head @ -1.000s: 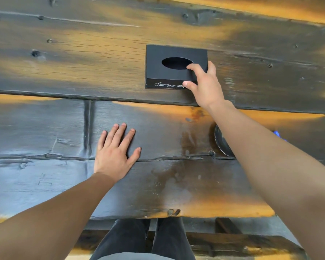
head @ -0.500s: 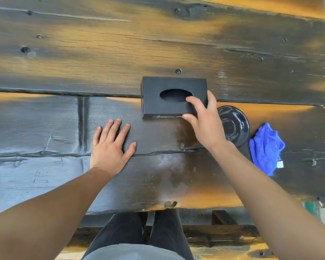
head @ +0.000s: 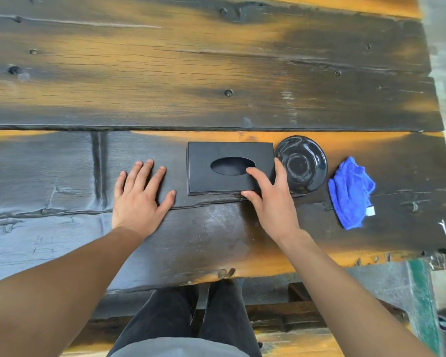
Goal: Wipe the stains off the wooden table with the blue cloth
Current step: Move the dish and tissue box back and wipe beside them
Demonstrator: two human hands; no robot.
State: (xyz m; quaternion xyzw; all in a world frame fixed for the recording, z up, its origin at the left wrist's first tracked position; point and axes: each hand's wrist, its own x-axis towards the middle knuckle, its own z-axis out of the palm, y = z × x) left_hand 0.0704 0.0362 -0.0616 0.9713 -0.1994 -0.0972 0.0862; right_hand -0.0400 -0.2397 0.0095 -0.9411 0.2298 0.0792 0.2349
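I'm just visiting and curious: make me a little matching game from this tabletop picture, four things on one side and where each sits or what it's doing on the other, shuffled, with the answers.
Things:
1. blue cloth
2. black tissue box
3. black dish
4. left hand

Places or states:
A. gripped at its right end by the right hand
B. pressed flat on the wooden table
C. lying crumpled and untouched, farthest right
D. between the box and the cloth

Pairs: 1-C, 2-A, 3-D, 4-B
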